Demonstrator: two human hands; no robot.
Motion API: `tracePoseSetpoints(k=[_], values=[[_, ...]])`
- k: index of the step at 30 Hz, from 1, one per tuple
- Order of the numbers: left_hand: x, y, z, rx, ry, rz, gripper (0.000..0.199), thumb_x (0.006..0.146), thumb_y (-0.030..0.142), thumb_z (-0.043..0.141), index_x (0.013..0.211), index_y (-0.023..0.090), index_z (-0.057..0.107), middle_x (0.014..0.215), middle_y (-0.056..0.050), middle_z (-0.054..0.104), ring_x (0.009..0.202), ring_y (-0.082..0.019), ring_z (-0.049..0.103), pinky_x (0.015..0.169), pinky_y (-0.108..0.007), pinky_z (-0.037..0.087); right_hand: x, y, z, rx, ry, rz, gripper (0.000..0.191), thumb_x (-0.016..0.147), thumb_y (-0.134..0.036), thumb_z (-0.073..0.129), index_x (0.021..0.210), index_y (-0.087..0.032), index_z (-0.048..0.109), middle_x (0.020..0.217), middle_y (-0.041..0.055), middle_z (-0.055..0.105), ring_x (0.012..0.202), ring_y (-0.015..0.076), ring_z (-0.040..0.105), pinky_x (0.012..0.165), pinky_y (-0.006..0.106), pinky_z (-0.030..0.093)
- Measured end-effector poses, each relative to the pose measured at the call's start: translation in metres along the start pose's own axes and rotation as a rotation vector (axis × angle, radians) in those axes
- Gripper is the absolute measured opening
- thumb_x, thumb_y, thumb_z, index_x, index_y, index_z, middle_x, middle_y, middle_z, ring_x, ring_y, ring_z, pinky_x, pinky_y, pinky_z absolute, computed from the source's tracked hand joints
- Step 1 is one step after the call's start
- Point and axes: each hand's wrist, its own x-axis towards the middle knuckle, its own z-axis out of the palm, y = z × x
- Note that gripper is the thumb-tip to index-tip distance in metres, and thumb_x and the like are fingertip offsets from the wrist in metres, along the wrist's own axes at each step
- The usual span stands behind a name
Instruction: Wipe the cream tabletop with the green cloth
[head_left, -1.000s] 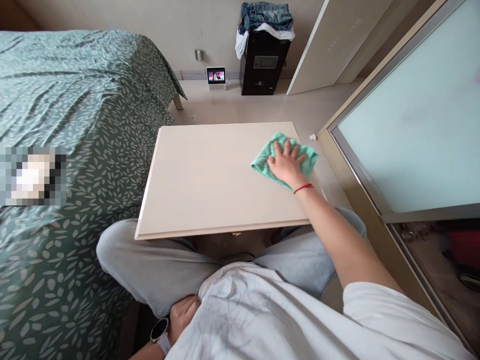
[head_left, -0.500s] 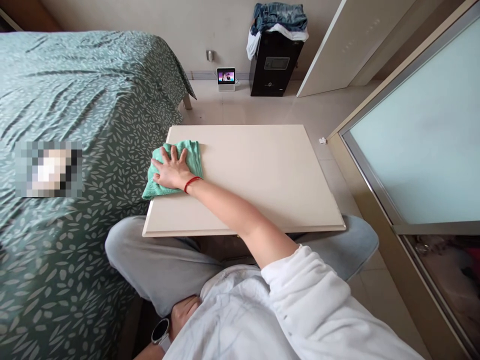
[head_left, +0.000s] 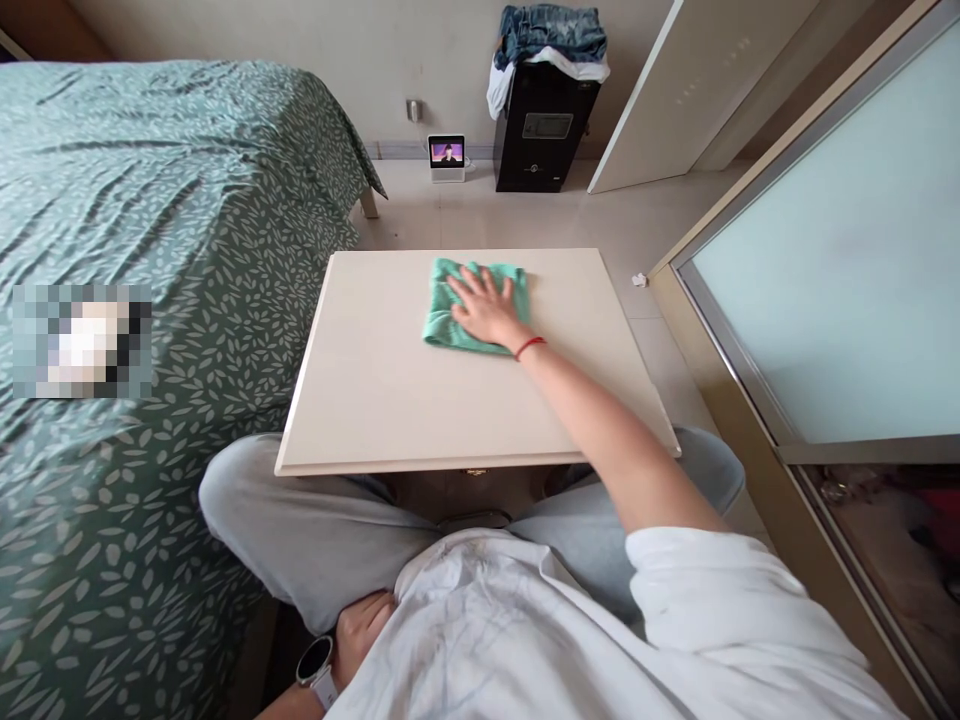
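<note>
My right hand [head_left: 486, 306] lies palm down with fingers spread on a folded green cloth [head_left: 442, 322], pressing it flat against the tabletop. The cloth rests on the far middle part of a small cream table [head_left: 375, 400], which stands between my knees. A red string bracelet [head_left: 529, 347] circles my right wrist. Low in the picture, my left hand [head_left: 364, 630] rests in my lap beside my white shirt [head_left: 487, 620]. Its fingers curl down out of sight, partly behind the shirt. That wrist wears a watch [head_left: 315, 660] with a pale strap.
A bed with a green leaf-patterned cover [head_left: 172, 250] runs along the left; a blurred patch lies on it. By the far wall stand a lit screen device [head_left: 447, 158] and a black cabinet [head_left: 544, 130] topped with folded jeans [head_left: 551, 35]. A frosted sliding door [head_left: 840, 230] borders the right.
My right hand has slid the green cloth from the table's left edge rightward to the far middle. The left hand stays in my lap. The view has shifted slightly.
</note>
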Motion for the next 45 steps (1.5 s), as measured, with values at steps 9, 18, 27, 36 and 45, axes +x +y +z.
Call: tracePoseSetpoints(k=[9,18,27,36,45], values=[[0.004,0.004,-0.004,-0.021,0.002,0.003,0.035,0.08,0.032,0.032,0.049,0.019,0.041,0.045,0.003,0.043,0.04,-0.008,0.043,0.042,-0.018,0.028,-0.059,0.16,-0.017,-0.091,0.085,0.418,0.081,0.12,-0.037,0.023,0.197,-0.017,0.034,0.206,0.0186,0.022,0.189,0.0498,0.023,0.142,0.087,0.031],[0.002,0.0,-0.001,-0.026,0.015,0.01,0.034,0.079,0.034,0.034,0.049,0.02,0.041,0.046,0.003,0.044,0.04,-0.008,0.044,0.042,-0.018,0.029,-0.02,0.082,-0.012,-0.024,0.084,0.341,0.082,0.12,-0.044,0.033,0.197,-0.013,0.035,0.205,0.0234,0.022,0.187,0.0611,0.019,0.142,0.093,0.018],[-0.003,-0.009,0.005,0.021,0.063,0.077,0.035,0.081,0.03,0.032,0.049,0.019,0.04,0.044,0.004,0.042,0.036,-0.006,0.042,0.039,-0.016,0.028,0.055,-0.12,0.017,0.028,-0.004,-0.147,0.085,0.116,-0.044,0.043,0.196,-0.016,0.037,0.206,0.0159,0.018,0.188,0.0558,0.017,0.145,0.088,0.015],[-0.009,-0.011,0.007,0.019,0.066,0.052,0.033,0.082,0.032,0.032,0.053,0.019,0.044,0.045,0.004,0.044,0.037,-0.005,0.043,0.039,-0.014,0.03,0.1,-0.202,0.027,0.05,-0.075,-0.393,0.068,0.121,-0.046,0.046,0.181,-0.019,0.06,0.205,0.0121,0.026,0.189,0.0531,0.013,0.143,0.086,0.014],[-0.009,-0.009,0.006,0.049,0.088,0.035,0.032,0.081,0.031,0.033,0.054,0.02,0.046,0.047,0.004,0.048,0.037,-0.006,0.046,0.04,-0.014,0.033,0.127,-0.152,0.016,0.117,0.0,-0.227,0.076,0.12,-0.042,0.032,0.191,-0.016,0.044,0.207,0.0107,0.021,0.19,0.0456,0.016,0.145,0.083,0.014]])
